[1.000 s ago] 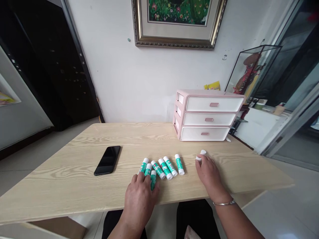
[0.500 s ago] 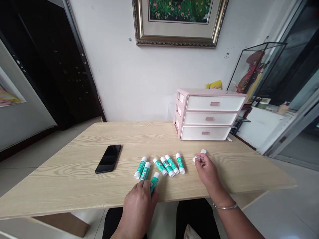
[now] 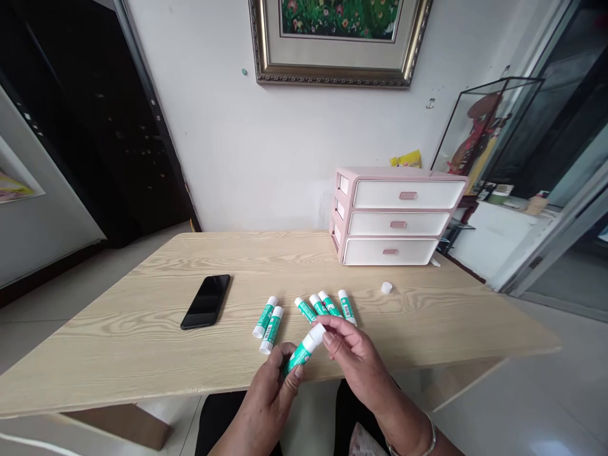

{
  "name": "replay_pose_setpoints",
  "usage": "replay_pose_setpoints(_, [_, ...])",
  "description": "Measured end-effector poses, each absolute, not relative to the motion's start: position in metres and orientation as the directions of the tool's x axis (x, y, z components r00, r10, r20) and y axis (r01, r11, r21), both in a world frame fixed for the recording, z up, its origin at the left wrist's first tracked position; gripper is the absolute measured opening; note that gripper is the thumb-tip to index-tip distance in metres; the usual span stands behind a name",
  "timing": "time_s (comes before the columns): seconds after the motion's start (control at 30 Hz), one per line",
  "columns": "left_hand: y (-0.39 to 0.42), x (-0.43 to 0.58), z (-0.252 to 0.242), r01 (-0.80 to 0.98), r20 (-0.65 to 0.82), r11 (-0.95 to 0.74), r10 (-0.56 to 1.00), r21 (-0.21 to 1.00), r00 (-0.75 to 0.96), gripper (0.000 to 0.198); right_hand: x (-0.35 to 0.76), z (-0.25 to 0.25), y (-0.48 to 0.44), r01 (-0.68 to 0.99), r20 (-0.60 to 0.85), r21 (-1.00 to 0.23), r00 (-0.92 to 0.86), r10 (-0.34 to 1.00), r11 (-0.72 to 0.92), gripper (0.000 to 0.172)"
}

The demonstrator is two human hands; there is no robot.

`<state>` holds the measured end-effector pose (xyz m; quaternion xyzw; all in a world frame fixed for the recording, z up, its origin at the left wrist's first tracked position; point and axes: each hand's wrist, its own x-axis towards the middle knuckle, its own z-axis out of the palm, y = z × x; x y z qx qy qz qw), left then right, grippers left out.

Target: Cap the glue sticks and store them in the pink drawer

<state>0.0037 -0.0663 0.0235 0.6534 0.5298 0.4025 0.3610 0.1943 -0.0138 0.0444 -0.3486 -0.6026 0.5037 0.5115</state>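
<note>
My left hand (image 3: 273, 392) grips the green body of a glue stick (image 3: 301, 353), lifted above the near edge of the wooden table (image 3: 142, 329). My right hand (image 3: 354, 358) pinches the white cap (image 3: 317, 331) at the stick's upper end. Several more green and white glue sticks lie on the table just beyond: two side by side (image 3: 266, 320) on the left, a cluster (image 3: 327, 305) partly hidden behind my right fingers. One loose white cap (image 3: 386, 287) sits alone further right.
A black phone (image 3: 206, 301) lies flat at the left of the sticks. A pink three-drawer organiser (image 3: 394, 218) stands at the back right, drawers closed. A framed picture (image 3: 337, 41) hangs on the wall behind; a glass case (image 3: 484, 133) stands at the right.
My left hand lifted one glue stick off the table. My right hand left the spot by the loose cap, came left carrying a cap, and now pinches it at the stick's end.
</note>
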Motion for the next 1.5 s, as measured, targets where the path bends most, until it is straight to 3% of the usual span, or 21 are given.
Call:
replay_pose_setpoints(0.33, [-0.07,0.0,0.029,0.238,0.113,-0.148,0.982,0.96,0.153,0.043,0.188,0.039,-0.03,0.169,0.436,-0.858,-0.259,0.862,0.484,0.031])
replay_pose_setpoints(0.57, [-0.07,0.008,0.033,0.161,-0.056,0.031,0.986,0.987,0.154,0.055,0.175,0.028,-0.051,0.244,0.553,-0.734,-0.328,0.766,0.634,0.041])
replay_pose_setpoints(0.73, [-0.069,0.016,0.037,0.128,-0.13,0.112,0.981,0.985,0.142,0.058,0.18,0.015,-0.063,0.312,0.522,-0.734,-0.309,0.795,0.603,0.052])
replay_pose_setpoints(0.87, [-0.072,0.018,0.038,0.059,-0.149,0.141,0.977,0.988,0.151,0.054,0.2,0.005,-0.056,0.294,0.457,-0.8,-0.265,0.849,0.523,0.045])
replay_pose_setpoints(1.0, [-0.077,0.016,0.035,0.037,-0.133,0.13,0.986,0.991,0.098,0.051,0.235,0.002,-0.024,0.252,0.425,-0.874,-0.013,0.905,0.415,0.03])
replay_pose_setpoints(1.13, [-0.078,0.015,0.027,0.013,-0.111,0.111,0.992,0.994,0.067,0.049,0.275,0.002,0.015,0.292,0.445,-0.883,0.266,0.855,0.368,0.032])
replay_pose_setpoints(1.27, [-0.074,0.015,0.023,0.003,-0.137,0.137,0.99,0.991,0.03,0.053,0.309,-0.002,0.043,0.415,0.486,-0.851,0.393,0.78,0.321,0.036])
replay_pose_setpoints(1.37, [-0.069,0.014,0.025,0.091,-0.144,0.141,0.989,0.986,0.029,0.057,0.33,-0.002,0.06,0.521,0.471,-0.831,0.468,0.748,0.197,0.039])
replay_pose_setpoints(1.5, [-0.059,0.012,0.024,0.345,-0.033,0.032,0.999,0.938,-0.003,0.052,0.346,0.005,0.079,0.628,0.444,-0.774,0.444,0.778,0.083,0.042])
